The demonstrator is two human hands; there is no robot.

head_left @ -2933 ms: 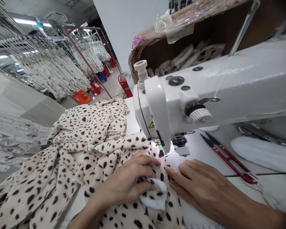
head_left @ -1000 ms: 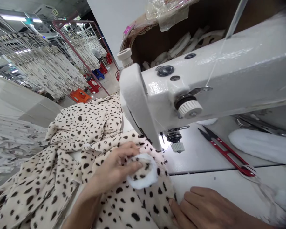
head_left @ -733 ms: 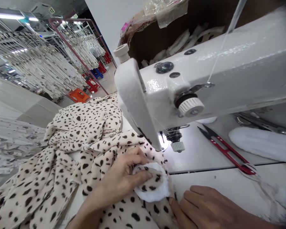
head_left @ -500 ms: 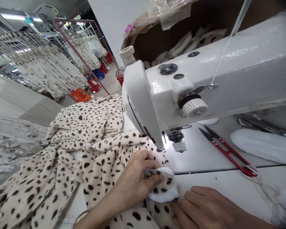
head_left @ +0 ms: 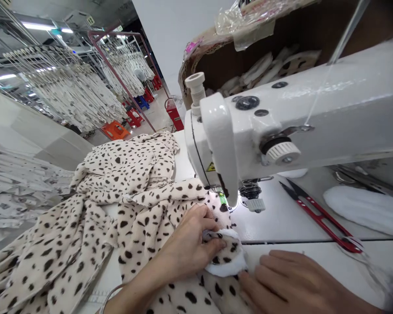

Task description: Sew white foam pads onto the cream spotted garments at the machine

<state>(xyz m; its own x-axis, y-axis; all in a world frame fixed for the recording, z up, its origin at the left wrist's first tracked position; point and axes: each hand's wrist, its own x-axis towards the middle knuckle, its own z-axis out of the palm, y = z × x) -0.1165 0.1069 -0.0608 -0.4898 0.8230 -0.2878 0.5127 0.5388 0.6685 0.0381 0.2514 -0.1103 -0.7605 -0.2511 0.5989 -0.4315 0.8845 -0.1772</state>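
My left hand [head_left: 198,246] pinches a small rounded piece of spotted plush [head_left: 227,266] with a fluffy white border, thumb on top. Under it lies a larger cream plush fabric with dark spots [head_left: 144,216], which runs up to the needle area of a white sewing machine [head_left: 249,131]. My right hand [head_left: 291,281] is at the piece's lower right edge, fingers curled and closed at the spotted fabric; its thumb is hidden. The presser foot [head_left: 223,205] stands just beyond my left hand, at the lit end of the fabric.
Red-handled thread snips [head_left: 324,218] lie on the machine bed, right of the needle. Beside them is a white fluffy strip [head_left: 363,209]. Behind the machine stands a cardboard box [head_left: 199,59] holding plush pieces. Garment racks [head_left: 75,87] and an orange stool [head_left: 115,130] are at the far left.
The view has shifted, so the machine and table sit farther right and slightly lower. Both hands keep nearly the same hold, with the right hand a little farther right in the picture.
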